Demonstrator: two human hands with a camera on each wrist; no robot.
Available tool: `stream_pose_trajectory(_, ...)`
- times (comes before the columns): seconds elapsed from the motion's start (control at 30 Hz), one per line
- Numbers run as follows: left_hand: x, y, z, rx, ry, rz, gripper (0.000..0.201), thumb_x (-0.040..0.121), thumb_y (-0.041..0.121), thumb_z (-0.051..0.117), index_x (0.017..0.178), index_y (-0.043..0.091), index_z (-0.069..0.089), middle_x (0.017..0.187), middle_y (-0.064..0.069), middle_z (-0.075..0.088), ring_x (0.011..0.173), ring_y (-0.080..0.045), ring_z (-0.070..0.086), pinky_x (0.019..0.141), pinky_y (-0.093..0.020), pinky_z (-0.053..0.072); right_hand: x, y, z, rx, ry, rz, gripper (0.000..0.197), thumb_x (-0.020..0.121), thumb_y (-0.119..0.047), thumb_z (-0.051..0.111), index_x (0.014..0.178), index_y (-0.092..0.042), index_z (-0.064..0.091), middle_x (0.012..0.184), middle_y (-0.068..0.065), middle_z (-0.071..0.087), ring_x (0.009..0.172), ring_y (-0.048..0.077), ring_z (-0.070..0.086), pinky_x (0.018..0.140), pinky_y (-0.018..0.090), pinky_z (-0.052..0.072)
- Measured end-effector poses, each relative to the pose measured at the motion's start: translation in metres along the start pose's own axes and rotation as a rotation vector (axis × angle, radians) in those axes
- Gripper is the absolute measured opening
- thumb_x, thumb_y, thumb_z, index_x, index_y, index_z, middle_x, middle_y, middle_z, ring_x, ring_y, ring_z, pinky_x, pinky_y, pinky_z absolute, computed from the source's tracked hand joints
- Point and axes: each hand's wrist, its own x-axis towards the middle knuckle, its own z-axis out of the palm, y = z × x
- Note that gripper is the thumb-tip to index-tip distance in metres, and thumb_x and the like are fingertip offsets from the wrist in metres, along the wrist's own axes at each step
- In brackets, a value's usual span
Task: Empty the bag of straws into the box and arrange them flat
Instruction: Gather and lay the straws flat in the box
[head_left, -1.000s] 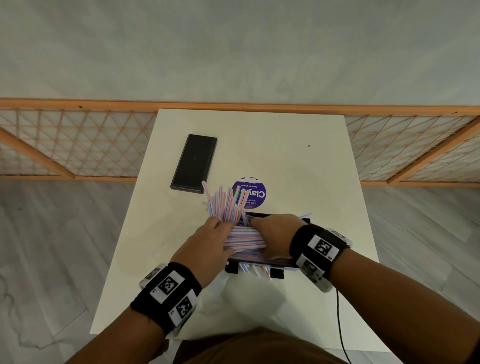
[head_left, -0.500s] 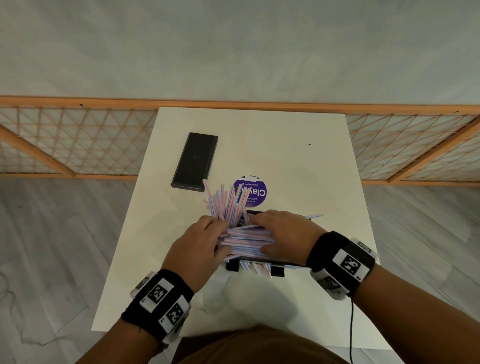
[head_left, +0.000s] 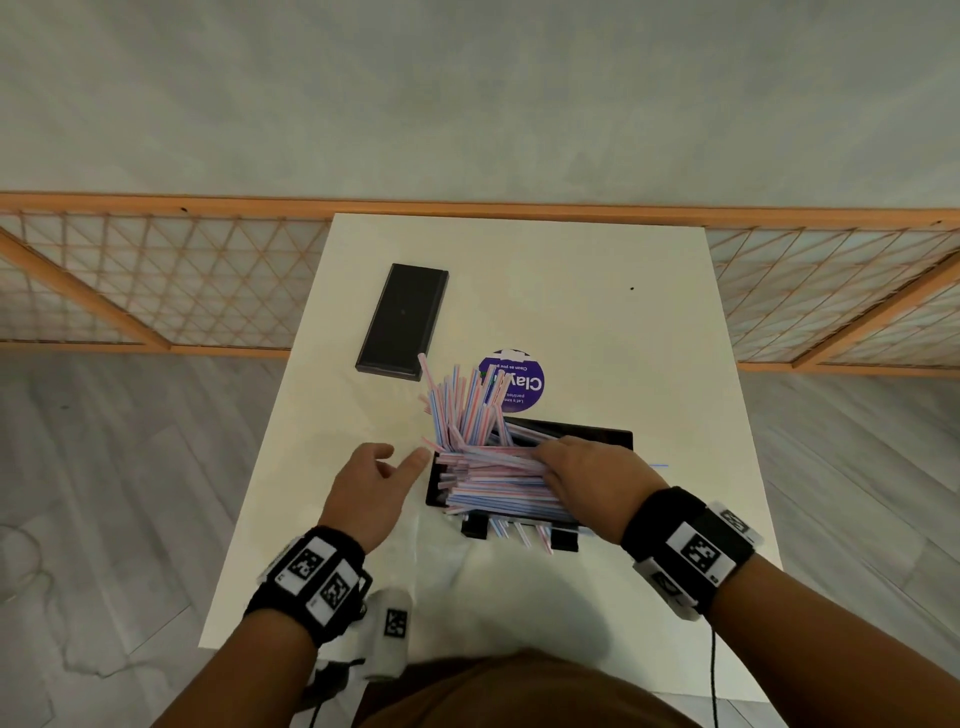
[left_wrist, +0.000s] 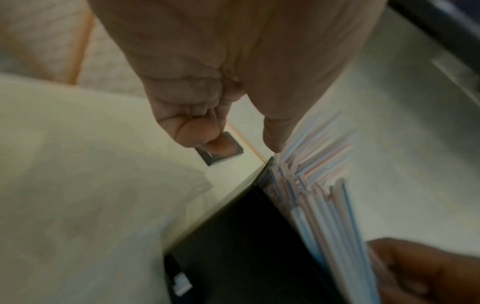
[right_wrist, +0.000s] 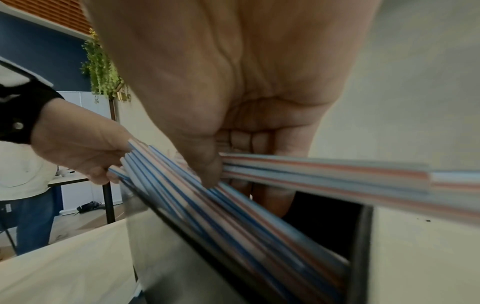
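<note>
A black box (head_left: 576, 434) sits at the middle of the white table (head_left: 597, 322). Several striped pink and blue straws (head_left: 493, 483) lie lengthwise in it. Another bunch (head_left: 465, 402) leans up out of its far left corner. My right hand (head_left: 561, 460) lies over the flat pile; in the right wrist view its thumb and fingers (right_wrist: 207, 164) curl round a bundle of straws (right_wrist: 324, 170). My left hand (head_left: 405, 457) is at the box's left end, relaxed, with its thumb at the straw ends. An empty clear bag (head_left: 447, 566) lies near the front edge.
A black lid (head_left: 402, 322) lies at the far left of the table, and a purple round label (head_left: 519, 384) lies behind the box. A few straws (head_left: 519, 535) stick out under the box's front, between two black blocks. A wooden lattice rail (head_left: 156, 270) runs behind the table.
My left hand has come off the straw pile and drawn back to the box's left end, fingers loosened. My right hand stays on the pile, its wrist swung to the right.
</note>
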Motion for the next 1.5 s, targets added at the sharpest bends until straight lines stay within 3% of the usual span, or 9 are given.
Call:
stream_pose_trajectory(0.07,0.008,-0.001,0.004,-0.116,-0.047,0.022,0.047,0.09,0.055,0.07,0.119,0.017,0.069,0.09,0.006,0.067,0.081,-0.024,0.066,0.078,-0.034,0.052,0.005,-0.004,0.003,-0.019,0.022,-0.018,0.023,0.102,-0.028,0.044,0.123,-0.028,0.053,0.115,-0.003,0.064,0.102,0.022,0.066,0.081,0.038,0.054)
stream_pose_trajectory(0.17,0.016,0.003,0.008,-0.169,-0.06,0.093,0.033,0.089,0.045,0.076,0.112,0.021,0.075,0.068,0.014,0.059,0.061,-0.008,0.054,0.069,-0.031,0.045,0.011,-0.011,0.005,0.008,0.034,-0.071,0.026,0.102,-0.024,0.047,0.127,-0.028,0.052,0.118,-0.003,0.063,0.104,0.021,0.065,0.081,0.035,0.052)
stream_pose_trajectory(0.33,0.027,0.023,0.014,-0.019,-0.091,0.208,0.018,0.092,0.033,0.072,0.109,0.026,0.076,0.076,0.01,0.067,0.065,0.001,0.059,0.068,-0.024,0.043,0.021,-0.013,0.007,0.013,0.002,-0.117,0.03,0.104,-0.029,0.042,0.133,-0.026,0.051,0.121,0.001,0.058,0.105,0.025,0.062,0.088,0.04,0.054)
stream_pose_trajectory(0.47,0.032,0.035,0.016,0.127,-0.003,0.272,0.012,0.092,0.03,0.072,0.1,0.022,0.071,0.093,0.005,0.07,0.088,-0.012,0.064,0.073,-0.025,0.045,0.017,-0.012,0.006,-0.09,-0.001,-0.099,0.037,0.103,-0.037,0.043,0.139,-0.026,0.047,0.126,0.003,0.052,0.107,0.029,0.057,0.081,0.046,0.057)
stream_pose_trajectory(0.63,0.027,0.038,0.016,0.125,0.002,0.255,0.021,0.086,0.035,0.079,0.093,0.023,0.064,0.084,0.004,0.068,0.08,-0.016,0.064,0.066,-0.025,0.044,0.009,-0.004,0.006,-0.176,0.081,-0.038,0.031,0.098,-0.034,0.052,0.129,-0.033,0.056,0.117,0.005,0.057,0.097,0.031,0.054,0.078,0.045,0.054)
stream_pose_trajectory(0.8,0.022,0.042,0.024,0.153,0.032,0.26,0.026,0.086,0.037,0.079,0.093,0.024,0.058,0.079,0.004,0.066,0.073,-0.013,0.062,0.06,-0.022,0.04,0.006,0.005,0.009,-0.109,0.062,-0.037,0.055,0.095,-0.03,0.054,0.147,-0.043,0.041,0.122,0.005,0.05,0.101,0.031,0.05,0.082,0.044,0.053)
stream_pose_trajectory(1.07,0.026,0.053,0.029,0.173,0.037,0.359,0.022,0.09,0.042,0.074,0.106,0.032,0.063,0.079,0.007,0.066,0.077,-0.01,0.063,0.066,-0.024,0.047,0.015,0.017,0.016,-0.061,0.073,-0.048,0.058,0.091,-0.031,0.058,0.144,-0.047,0.041,0.109,-0.002,0.057,0.093,0.028,0.056,0.083,0.042,0.053)
stream_pose_trajectory(1.37,0.037,0.056,0.034,0.104,0.031,0.386,0.017,0.091,0.038,0.072,0.104,0.028,0.071,0.085,0.005,0.071,0.08,-0.016,0.066,0.077,-0.038,0.058,0.026,0.021,0.031,-0.018,0.145,-0.064,0.037,0.101,-0.036,0.041,0.136,-0.033,0.052,0.107,0.0,0.062,0.095,0.029,0.061,0.085,0.043,0.053)
stream_pose_trajectory(1.5,0.037,0.061,0.038,0.127,0.056,0.383,0.013,0.091,0.038,0.071,0.094,0.025,0.07,0.072,0.001,0.067,0.071,-0.017,0.064,0.068,-0.033,0.055,0.014,0.015,0.035,0.085,0.184,-0.029,0.057,0.101,-0.058,0.022,0.134,-0.025,0.055,0.114,0.001,0.06,0.098,0.027,0.058,0.089,0.042,0.052)
